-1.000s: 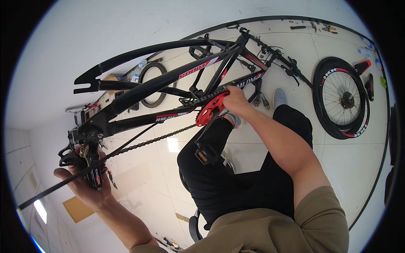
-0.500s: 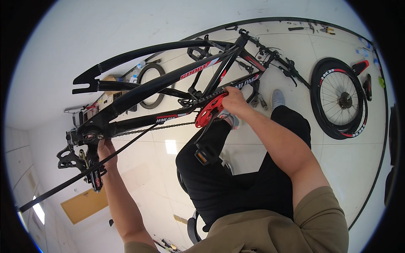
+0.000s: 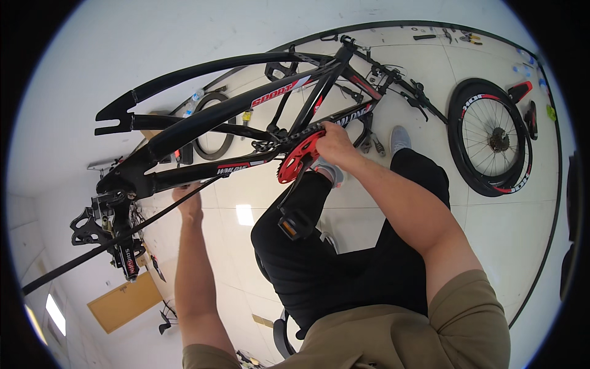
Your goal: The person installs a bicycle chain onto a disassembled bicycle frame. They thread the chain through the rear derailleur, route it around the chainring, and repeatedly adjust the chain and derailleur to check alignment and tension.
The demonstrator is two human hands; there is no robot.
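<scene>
A black bicycle frame (image 3: pixel 178 138) with red and white markings reaches across in front of me, tilted, without wheels. On its right side, my right hand (image 3: pixel 337 146) closes around the upper rim of the red chainring guard (image 3: pixel 296 161). A crank hangs below it with a black pedal (image 3: pixel 294 225) that has an orange reflector. My left hand (image 3: pixel 188 195) is raised just under the frame's lower left tube; its fingers are mostly hidden behind that tube. Left of this hand, the rear derailleur (image 3: pixel 127 261) hangs from the frame's end. A thin black rod (image 3: pixel 138 227) crosses in front of the left wrist.
On the tiled floor to the right lies a wheel (image 3: pixel 491 138) with a cassette, beside a red and black part (image 3: pixel 520 91). A hammer (image 3: pixel 434 35) and pliers (image 3: pixel 471 39) lie at the back. Behind the frame are the handlebar (image 3: pixel 418 98) and a tyre (image 3: pixel 216 147).
My left hand has moved right along the lower tube, away from the derailleur end. The chain stretch below the tube no longer shows. My right hand stays on the chainring guard.
</scene>
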